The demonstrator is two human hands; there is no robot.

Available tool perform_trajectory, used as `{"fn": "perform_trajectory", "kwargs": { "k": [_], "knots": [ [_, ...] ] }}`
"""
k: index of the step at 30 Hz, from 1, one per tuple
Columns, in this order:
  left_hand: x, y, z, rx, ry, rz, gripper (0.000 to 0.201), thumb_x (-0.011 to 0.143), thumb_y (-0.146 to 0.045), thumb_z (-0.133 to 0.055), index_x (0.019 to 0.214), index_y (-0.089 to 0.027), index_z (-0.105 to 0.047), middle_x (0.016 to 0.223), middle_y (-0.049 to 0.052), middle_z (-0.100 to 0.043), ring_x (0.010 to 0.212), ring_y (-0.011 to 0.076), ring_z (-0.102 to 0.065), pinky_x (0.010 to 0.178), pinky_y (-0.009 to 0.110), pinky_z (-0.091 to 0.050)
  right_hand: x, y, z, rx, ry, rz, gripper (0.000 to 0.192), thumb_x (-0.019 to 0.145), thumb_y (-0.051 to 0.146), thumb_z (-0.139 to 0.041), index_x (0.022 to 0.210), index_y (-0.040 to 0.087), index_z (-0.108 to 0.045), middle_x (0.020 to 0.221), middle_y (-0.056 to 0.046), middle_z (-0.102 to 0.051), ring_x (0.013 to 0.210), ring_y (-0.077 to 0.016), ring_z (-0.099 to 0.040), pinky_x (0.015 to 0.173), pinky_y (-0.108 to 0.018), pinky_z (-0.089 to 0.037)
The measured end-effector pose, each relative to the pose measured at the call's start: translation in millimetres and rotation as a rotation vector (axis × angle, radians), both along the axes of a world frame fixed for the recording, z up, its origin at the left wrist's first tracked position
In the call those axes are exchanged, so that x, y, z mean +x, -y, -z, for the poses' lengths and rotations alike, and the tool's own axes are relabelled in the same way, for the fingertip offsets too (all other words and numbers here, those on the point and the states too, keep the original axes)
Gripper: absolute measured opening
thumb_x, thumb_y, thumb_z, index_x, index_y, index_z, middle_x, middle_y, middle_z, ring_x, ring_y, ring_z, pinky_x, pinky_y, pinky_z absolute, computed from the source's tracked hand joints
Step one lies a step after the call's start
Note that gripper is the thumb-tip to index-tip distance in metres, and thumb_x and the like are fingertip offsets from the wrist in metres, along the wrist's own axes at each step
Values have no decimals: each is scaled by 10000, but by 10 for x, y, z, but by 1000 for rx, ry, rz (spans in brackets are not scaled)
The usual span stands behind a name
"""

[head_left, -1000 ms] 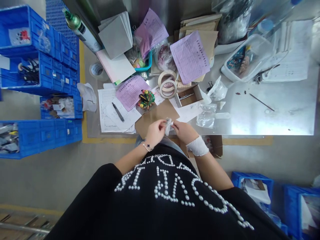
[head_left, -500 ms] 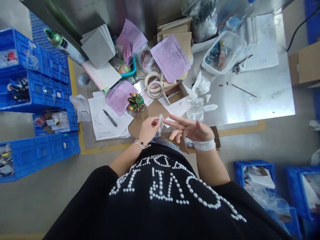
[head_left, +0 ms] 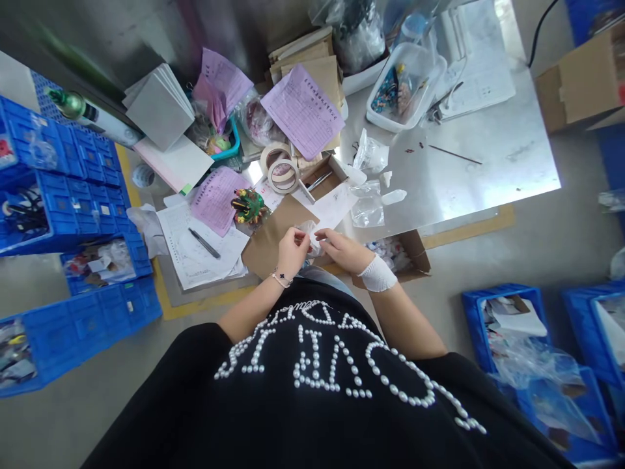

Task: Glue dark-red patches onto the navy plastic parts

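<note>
Between my hands is a small clear plastic bag (head_left: 310, 229), held over the near edge of the table. My left hand (head_left: 293, 253) is closed, thumb and fingers pinching the bag's left side. My right hand (head_left: 346, 253), with a white band round the wrist, has its fingertips drawn together on the bag's right side. Whatever the bag may contain is too small to make out. Just beyond my left hand lies a piece of brown cardboard (head_left: 273, 229). Below the table edge, by my right wrist, an open cardboard box (head_left: 418, 253) holds several small whitish plastic-wrapped pieces.
Tape rolls (head_left: 283, 176), a small open box (head_left: 336, 170) and a colourful pen holder (head_left: 248, 206) stand ahead. A pen (head_left: 204, 242) lies on papers at left. Clear bags (head_left: 367, 203) and a plastic tub (head_left: 420, 112) are at right. Blue crates (head_left: 88, 326) flank the table.
My right hand has gone from spread fingers to fingertips gathered at the bag. My left hand still grips it. The view has shifted, and more of the cardboard box's contents show.
</note>
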State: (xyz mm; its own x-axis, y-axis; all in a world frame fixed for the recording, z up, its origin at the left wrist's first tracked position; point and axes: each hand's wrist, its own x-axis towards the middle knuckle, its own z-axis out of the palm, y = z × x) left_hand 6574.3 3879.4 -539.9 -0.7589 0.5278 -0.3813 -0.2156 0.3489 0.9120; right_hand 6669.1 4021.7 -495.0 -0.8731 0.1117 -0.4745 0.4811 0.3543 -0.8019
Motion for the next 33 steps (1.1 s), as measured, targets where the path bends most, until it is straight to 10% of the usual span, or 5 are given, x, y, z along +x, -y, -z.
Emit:
{"fn": "perform_trajectory", "kwargs": {
  "k": [7,11,16,21,33],
  "knots": [
    [196,-96,13,54,85,-14,160,872,-246,-753,845,-208,-600,806,-7,-671,753,141,-675,738,253,-527,-139,-49,358,132,119,-18,326,1050,388,-622,1277,156,-655,1207,-101,-688,1078,-229,-680,989,-463,-567],
    [323,-36,119,90,313,68,241,866,-389,-775,802,-201,-638,759,16,-681,741,164,-669,762,300,-562,-213,-168,480,25,154,20,467,1052,363,-620,1463,155,-538,976,-54,-718,688,-133,-663,684,-298,-599],
    [271,181,52,216,652,167,433,742,-536,-862,908,-161,-726,942,152,-784,903,290,-754,840,466,-608,-107,-344,201,-237,16,43,756,994,357,-607,1657,175,-294,697,22,-694,440,-82,-470,462,-196,-434],
    [110,167,-265,468,647,-55,460,823,-566,-793,1145,-251,-704,1406,82,-681,1375,283,-599,1113,440,-512,24,-453,-109,-340,-138,88,891,890,517,-689,1638,167,-357,662,6,-689,487,-111,-486,457,-210,-421],
    [39,184,-755,509,394,-301,377,734,-389,-916,1018,-223,-732,998,-1,-778,888,145,-740,892,304,-604,-141,-337,-92,-187,-229,118,800,752,691,-756,1312,120,-728,702,-40,-709,555,-156,-554,572,-288,-482]
  ]
}}
